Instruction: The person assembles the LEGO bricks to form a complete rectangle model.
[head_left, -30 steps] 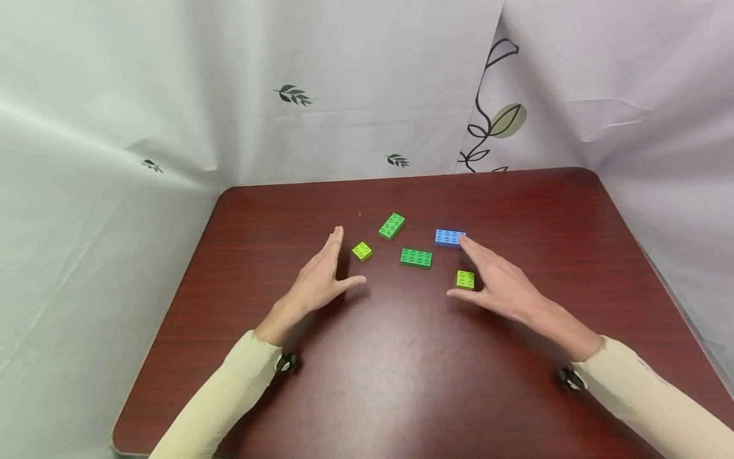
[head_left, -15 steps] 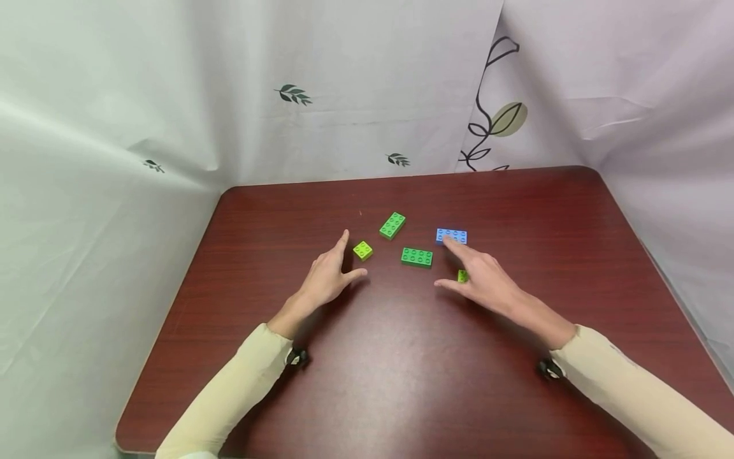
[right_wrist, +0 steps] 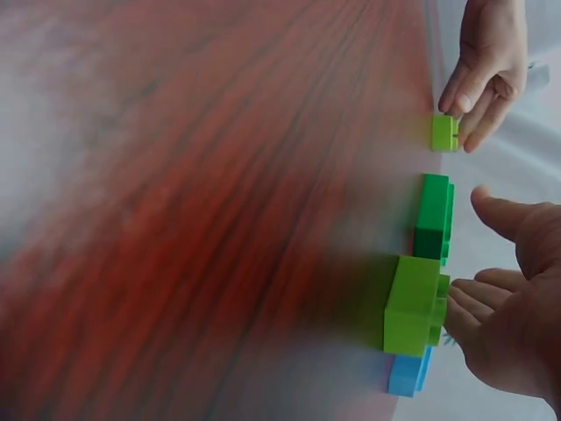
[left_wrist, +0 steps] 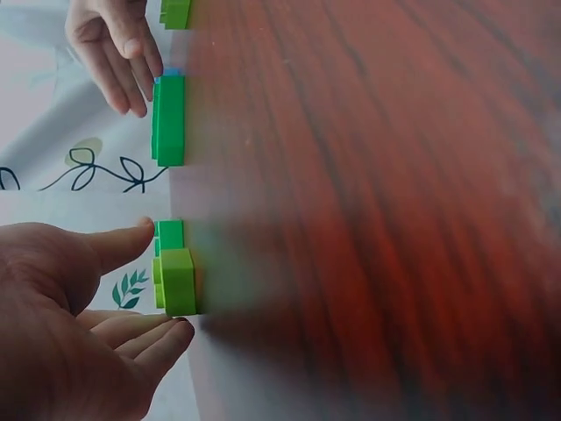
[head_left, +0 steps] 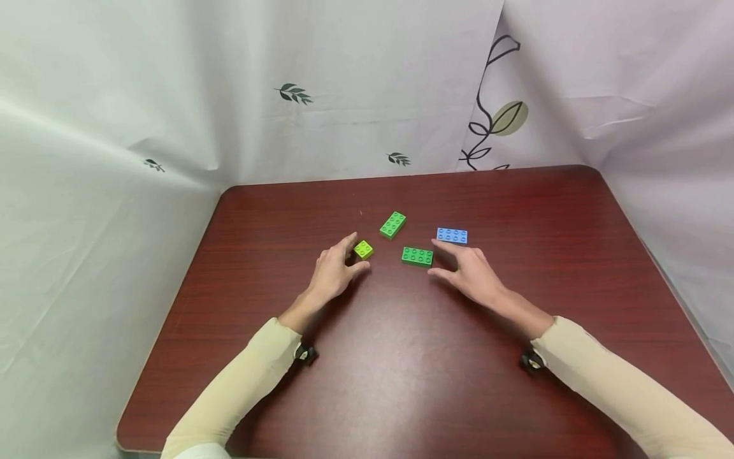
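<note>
Head view: on the reddish-brown wood-grain worktop (head_left: 373, 382), the left hand (head_left: 334, 270) has thumb and fingers parted beside a square lime-green studded brick (head_left: 364, 249); the right hand (head_left: 473, 274), fingers extended, is just beside a rectangular dark-green studded brick (head_left: 417, 256). Left wrist view: the left fingers look very near the square brick; contact is unclear. Right wrist view: another lime-green studded brick (right_wrist: 410, 305) is near the right hand's spread fingers.
</note>
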A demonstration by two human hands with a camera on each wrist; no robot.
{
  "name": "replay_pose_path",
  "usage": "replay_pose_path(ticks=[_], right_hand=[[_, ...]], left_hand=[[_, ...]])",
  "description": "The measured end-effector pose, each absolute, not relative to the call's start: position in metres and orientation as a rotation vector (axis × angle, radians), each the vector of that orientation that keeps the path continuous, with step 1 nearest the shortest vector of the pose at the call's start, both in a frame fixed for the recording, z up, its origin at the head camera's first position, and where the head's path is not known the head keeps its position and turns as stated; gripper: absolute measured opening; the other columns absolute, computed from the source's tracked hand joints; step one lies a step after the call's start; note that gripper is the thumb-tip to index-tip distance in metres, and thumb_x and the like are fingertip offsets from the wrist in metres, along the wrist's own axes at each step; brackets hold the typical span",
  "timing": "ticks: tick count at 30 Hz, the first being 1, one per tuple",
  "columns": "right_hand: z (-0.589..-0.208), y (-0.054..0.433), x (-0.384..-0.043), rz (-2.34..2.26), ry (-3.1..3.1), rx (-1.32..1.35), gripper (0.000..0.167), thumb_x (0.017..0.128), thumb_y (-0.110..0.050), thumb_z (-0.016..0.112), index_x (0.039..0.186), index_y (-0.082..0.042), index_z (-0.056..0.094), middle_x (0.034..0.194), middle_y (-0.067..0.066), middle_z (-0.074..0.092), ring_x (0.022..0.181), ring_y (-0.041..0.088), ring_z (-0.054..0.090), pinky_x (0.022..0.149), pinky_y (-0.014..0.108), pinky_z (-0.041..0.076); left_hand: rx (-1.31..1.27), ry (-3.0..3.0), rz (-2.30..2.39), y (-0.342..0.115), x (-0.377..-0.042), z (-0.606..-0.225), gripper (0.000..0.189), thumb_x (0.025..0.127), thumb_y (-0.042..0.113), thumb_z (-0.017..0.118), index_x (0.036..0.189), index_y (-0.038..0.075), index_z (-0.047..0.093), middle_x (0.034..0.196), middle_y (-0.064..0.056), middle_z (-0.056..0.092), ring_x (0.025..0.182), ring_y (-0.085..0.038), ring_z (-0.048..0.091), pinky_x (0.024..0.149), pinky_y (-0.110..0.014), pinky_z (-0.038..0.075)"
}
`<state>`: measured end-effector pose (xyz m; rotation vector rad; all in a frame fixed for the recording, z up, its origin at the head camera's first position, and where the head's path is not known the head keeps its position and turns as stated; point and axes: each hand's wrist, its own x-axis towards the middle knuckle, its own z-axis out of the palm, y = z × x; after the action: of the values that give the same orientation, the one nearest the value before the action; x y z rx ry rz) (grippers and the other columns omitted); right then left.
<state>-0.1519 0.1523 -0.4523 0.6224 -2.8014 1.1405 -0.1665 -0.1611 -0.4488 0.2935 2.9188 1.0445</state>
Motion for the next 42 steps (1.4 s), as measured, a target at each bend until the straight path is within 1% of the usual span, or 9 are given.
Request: replay_pose_path(ticks=[5,8,14,19,30,35,42], right_hand=[[-0.453,0.148,-0.156,1.225,-2.829,0.553,0.062,0.089,-0.018,0.089,0.144,-0.002,0.065,0.138,0.018,0.068,0.126,0.031,0.067,0.104,0.053,0.053],[-0.455,0.145,-0.158,1.264,-2.822,0.529,0.06,0.089,-0.015,0.089,0.143,-0.002,0.067,0.135,0.018,0.07,0.124,0.031,0.069,0.102,0.051,0.055],[-0.46,0.139,-0.162,1.304,-2.8,0.5,0.055,0.089,-0.011,0.089,0.138,0.001,0.069,0.131,0.021,0.071,0.114,0.032,0.073,0.094,0.047,0.059],[-0.461,0.135,-0.164,1.285,-2.794,0.502,0.05,0.088,-0.008,0.088,0.135,0.001,0.072,0.128,0.021,0.073,0.112,0.032,0.074,0.092,0.047,0.06],[-0.461,0.135,-0.167,1.284,-2.792,0.518,0.039,0.09,-0.004,0.086,0.128,-0.001,0.076,0.121,0.02,0.076,0.108,0.03,0.076,0.089,0.047,0.061],[-0.46,0.136,-0.166,1.281,-2.79,0.52,0.038,0.09,-0.004,0.086,0.127,-0.002,0.077,0.12,0.02,0.076,0.107,0.029,0.076,0.089,0.047,0.061],[-0.456,0.138,-0.16,1.305,-2.827,0.515,0.038,0.091,-0.005,0.085,0.128,-0.003,0.077,0.123,0.018,0.076,0.109,0.027,0.075,0.09,0.044,0.061]], left_hand=[[0.241,2.905,1.112,-0.158,-0.169,-0.451,0.071,0.094,0.024,0.085,0.155,0.005,0.054,0.146,-0.009,0.065,0.122,-0.027,0.07,0.111,-0.053,0.046],[0.213,2.907,1.142,-0.156,-0.17,-0.452,0.066,0.094,0.022,0.085,0.152,0.007,0.058,0.143,-0.007,0.067,0.119,-0.025,0.072,0.111,-0.052,0.046],[0.183,2.928,1.157,-0.153,-0.174,-0.454,0.06,0.092,0.019,0.086,0.147,0.009,0.064,0.138,-0.005,0.071,0.113,-0.023,0.075,0.107,-0.052,0.048],[0.155,2.933,1.166,-0.152,-0.177,-0.454,0.054,0.092,0.017,0.086,0.143,0.011,0.068,0.133,-0.005,0.073,0.109,-0.023,0.076,0.104,-0.049,0.052],[0.183,2.939,1.155,-0.152,-0.177,-0.456,0.048,0.093,0.017,0.085,0.139,0.011,0.07,0.128,-0.005,0.075,0.108,-0.023,0.077,0.104,-0.051,0.051],[0.207,2.935,1.133,-0.153,-0.173,-0.454,0.047,0.094,0.018,0.084,0.139,0.012,0.071,0.129,-0.005,0.075,0.109,-0.023,0.076,0.106,-0.052,0.05],[0.271,2.928,1.113,-0.151,-0.165,-0.451,0.046,0.095,0.019,0.083,0.139,0.013,0.071,0.129,-0.005,0.075,0.109,-0.022,0.076,0.104,-0.051,0.052]])
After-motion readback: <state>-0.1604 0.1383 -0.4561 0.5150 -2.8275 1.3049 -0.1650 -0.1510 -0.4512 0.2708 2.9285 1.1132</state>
